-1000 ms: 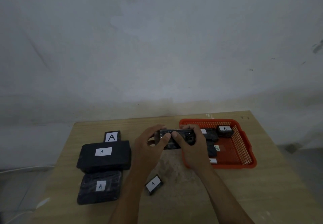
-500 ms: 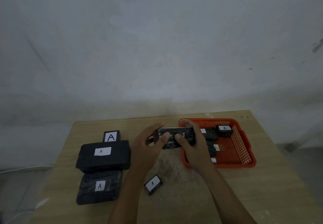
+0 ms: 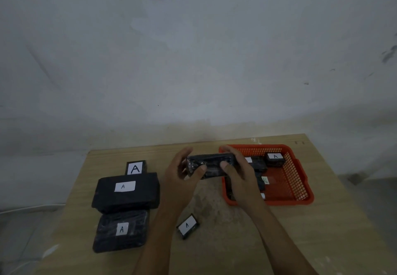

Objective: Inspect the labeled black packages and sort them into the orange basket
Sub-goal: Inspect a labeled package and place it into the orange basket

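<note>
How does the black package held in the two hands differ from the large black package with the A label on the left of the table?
The held package is up off the table, gripped by the left hand and right hand; the large package lies flat, its near edge on another package. The held package is smaller and narrower. The large package shows a white A label on top; no label shows on the held package. Both are black and wrapped.

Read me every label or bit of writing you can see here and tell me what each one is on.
"A": small upright package
"A": large package
"A": front-left package
"A": small loose package
"A": package at basket's far corner
Green-lettered label in the orange basket: too blurred.
Held package: no label visible.
</note>
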